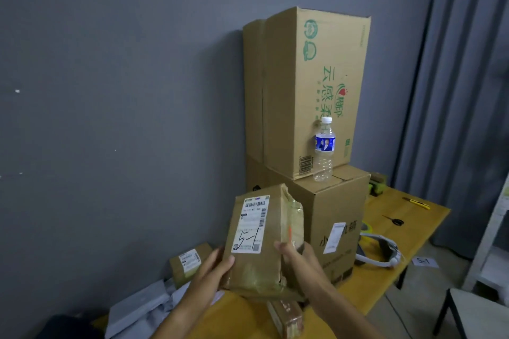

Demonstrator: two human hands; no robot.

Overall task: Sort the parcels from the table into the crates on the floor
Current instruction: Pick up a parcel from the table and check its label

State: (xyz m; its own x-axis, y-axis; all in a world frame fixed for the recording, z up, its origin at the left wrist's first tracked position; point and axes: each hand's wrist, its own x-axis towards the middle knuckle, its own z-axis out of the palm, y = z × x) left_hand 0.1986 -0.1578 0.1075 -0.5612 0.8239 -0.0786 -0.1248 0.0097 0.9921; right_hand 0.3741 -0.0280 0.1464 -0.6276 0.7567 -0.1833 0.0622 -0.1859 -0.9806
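both hands are holding up a brown cardboard parcel [264, 239] above the near end of the wooden table [391, 231], its labelled face turned toward the camera. the left hand [212, 270] is gripping the parcel's lower left edge, thumb lying across the front and fingers going round behind, while the right hand [296, 254] is clasping the right side, fingers curled over the torn, tape-covered edge. the white shipping label [250, 224] on the parcel is showing barcodes and a large handwritten "5-1" in black marker. the parcel is standing nearly upright, tilted slightly, clear of the tabletop. below it a smaller brown parcel with tape [286, 318] is lying on the table, and to the left another small labelled parcel [188, 261] is sitting near the wall, just beside a heap of grey plastic mailer bags [143, 308]. behind the held parcel a large cardboard box [330, 217] is resting on the table with a taller box printed in green characters [311, 85] stacked on top of it. a clear water bottle with a blue label [324, 148] is standing upright on the exposed top of the lower box, touching or just in front of the tall one. farther along the table, a white headset [382, 253] is lying beside the large box, with black-handled scissors [395, 220] and a yellow utility knife [417, 202] well apart beyond it. a small paper slip marked "5-1" [424, 261] is lying on the floor past the table's edge, and grey curtains [462, 91] are hanging at the right.
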